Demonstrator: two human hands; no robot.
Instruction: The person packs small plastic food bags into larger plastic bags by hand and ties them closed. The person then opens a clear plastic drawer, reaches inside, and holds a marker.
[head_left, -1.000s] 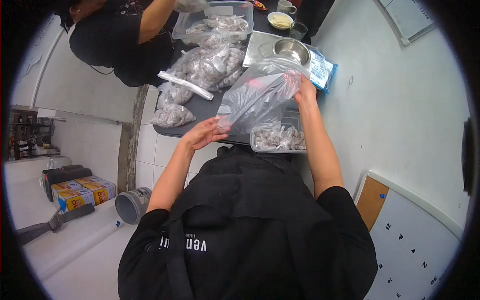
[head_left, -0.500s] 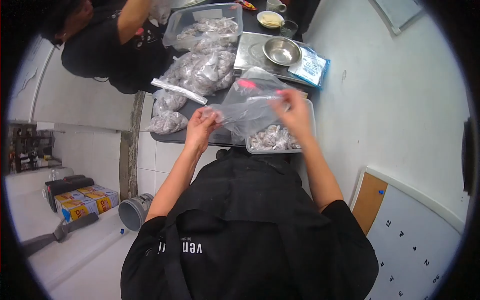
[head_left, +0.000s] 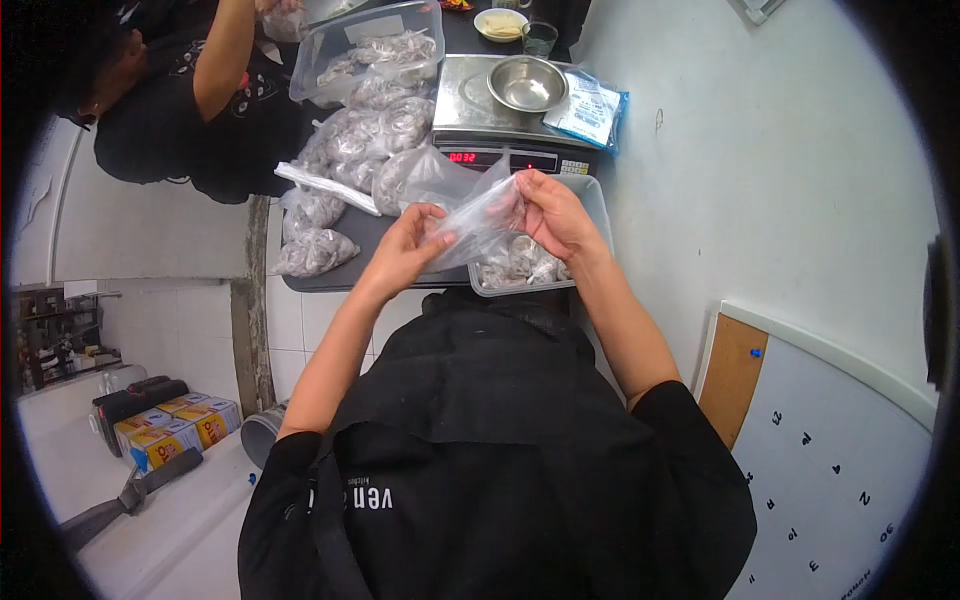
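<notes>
A clear plastic bag (head_left: 465, 205) is stretched between my two hands, in front of the scale. My left hand (head_left: 408, 245) pinches its left side, and my right hand (head_left: 550, 215) grips the right edge at the top. The bag looks unfilled. Below my right hand stands a clear plastic tub (head_left: 597, 205) with small wrapped pieces (head_left: 520, 262) in it, partly hidden by the bag and hand. Behind the bag is a digital scale (head_left: 455, 100) with a lit red display, and a steel bowl (head_left: 527, 84) rests on its plate.
Several filled bags (head_left: 365, 140) lie to the left, with a rolled plastic strip (head_left: 328, 188) near them. Farther back are a large tub (head_left: 310, 60), a blue-white packet (head_left: 588, 108), a dish (head_left: 500, 26) and a glass (head_left: 540, 38). A co-worker (head_left: 190, 110) stands at left; a wall (head_left: 720, 180) bounds the right.
My right hand has turned and now grips the bag's upper edge. The bag has been drawn narrower between my hands, uncovering the scale's display. The whole view has shifted slightly.
</notes>
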